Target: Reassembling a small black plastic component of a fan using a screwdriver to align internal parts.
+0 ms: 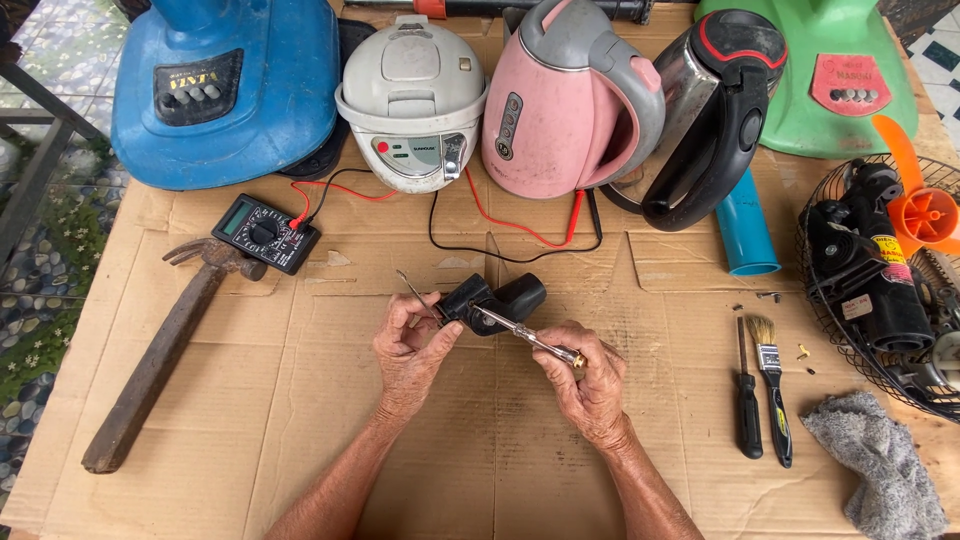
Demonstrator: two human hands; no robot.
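My left hand (408, 345) grips a small black plastic part (492, 300) over the middle of the cardboard sheet (300, 400); a thin metal pin sticks out past the fingers to the upper left. My right hand (590, 378) holds a slim metal screwdriver (525, 335) with a brass-coloured end, its tip resting against the black part. Both forearms come in from the bottom edge.
At the back stand a blue fan base (225, 85), a white cooker (412, 100), a pink kettle (565, 100) and a steel kettle (715, 110). A multimeter (265, 232) and hammer (160, 360) lie left. A black screwdriver (748, 405), paintbrush (772, 395), grey rag (885, 470) and fan grille with motor (880, 280) lie right.
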